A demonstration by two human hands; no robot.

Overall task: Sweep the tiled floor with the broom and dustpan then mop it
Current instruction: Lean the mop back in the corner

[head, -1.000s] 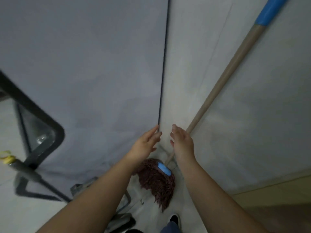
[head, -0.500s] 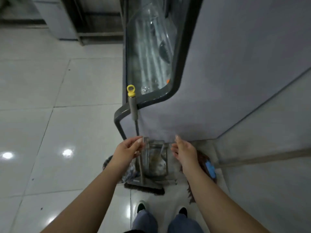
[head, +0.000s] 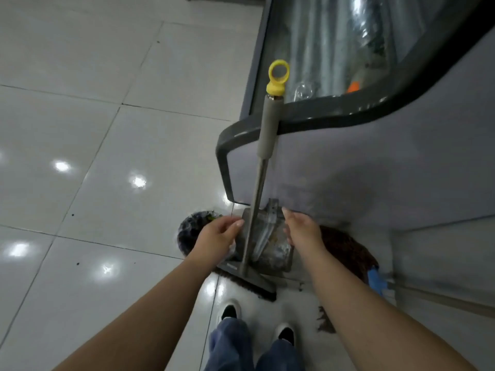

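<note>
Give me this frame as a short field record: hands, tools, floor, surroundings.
left hand: open, holds nothing, just left of the broom handle
right hand: open, holds nothing, over the dustpan
broom: upright, leaning on the freezer edge, yellow ring on top, head on the floor
dustpan: metal, behind the broom, by the freezer base
mop: brown head on the floor at right, blue fitting
bin: dark, round, left of the dustpan
floor: glossy white tiles, small dark specks
freezer: grey, glass lid
</note>
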